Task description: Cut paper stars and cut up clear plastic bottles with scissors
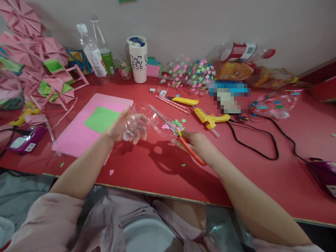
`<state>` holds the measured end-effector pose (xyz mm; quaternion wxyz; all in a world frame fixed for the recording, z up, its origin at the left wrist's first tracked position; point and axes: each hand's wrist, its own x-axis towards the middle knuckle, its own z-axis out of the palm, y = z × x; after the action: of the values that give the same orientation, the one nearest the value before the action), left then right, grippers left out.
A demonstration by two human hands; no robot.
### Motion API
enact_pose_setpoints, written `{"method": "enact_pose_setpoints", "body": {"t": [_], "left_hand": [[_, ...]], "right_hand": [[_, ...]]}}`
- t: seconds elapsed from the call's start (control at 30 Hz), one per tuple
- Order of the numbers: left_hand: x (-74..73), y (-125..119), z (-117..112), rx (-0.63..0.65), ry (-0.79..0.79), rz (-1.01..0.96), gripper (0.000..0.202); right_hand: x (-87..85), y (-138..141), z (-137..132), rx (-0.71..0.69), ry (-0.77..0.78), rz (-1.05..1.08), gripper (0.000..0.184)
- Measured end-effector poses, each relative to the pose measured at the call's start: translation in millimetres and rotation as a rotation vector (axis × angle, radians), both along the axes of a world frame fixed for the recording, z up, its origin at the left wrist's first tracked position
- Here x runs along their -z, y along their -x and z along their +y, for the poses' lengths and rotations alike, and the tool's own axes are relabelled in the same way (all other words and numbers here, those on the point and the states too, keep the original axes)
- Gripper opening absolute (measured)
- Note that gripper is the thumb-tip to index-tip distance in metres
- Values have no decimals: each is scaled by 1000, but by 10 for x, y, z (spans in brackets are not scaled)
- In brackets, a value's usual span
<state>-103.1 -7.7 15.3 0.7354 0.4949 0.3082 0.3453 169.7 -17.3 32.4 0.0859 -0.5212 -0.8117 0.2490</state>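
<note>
My left hand (131, 127) is closed around a clear plastic bottle piece (143, 117), its neck pointing down toward me. From the neck the plastic widens to a cut, curling edge on the right. In my right hand (195, 141) is a pair of scissors (185, 143) with red-orange handles. Their long metal blades reach up and left, across the plastic piece. Whether the blades are parted I cannot tell. Beneath the scissors lie small green and pink paper stars (180, 123). Under my left wrist are a green paper sheet (101, 119) and pink sheets (76, 136).
A yellow glue gun (210, 119), a yellow utility knife (185, 101) and patterned straws (173, 104) lie beyond the scissors. Star-covered plastic pieces (202, 75), a white tumbler (138, 61) and bottles (91, 52) stand behind. Pink paper crafts (52, 49) crowd the left; black cords (262, 157) run right.
</note>
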Motion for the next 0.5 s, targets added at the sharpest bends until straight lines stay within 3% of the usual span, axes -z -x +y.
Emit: {"method": "enact_pose_setpoints", "body": {"t": [0.27, 0.5], "left_hand": [[-56, 48, 13, -236, -117, -56, 56], [-64, -38, -5, -233, -167, -32, 51]], "right_hand": [[-80, 20, -9, 89, 46, -40, 58], [-116, 35, -66, 49, 10, -107, 52]]}}
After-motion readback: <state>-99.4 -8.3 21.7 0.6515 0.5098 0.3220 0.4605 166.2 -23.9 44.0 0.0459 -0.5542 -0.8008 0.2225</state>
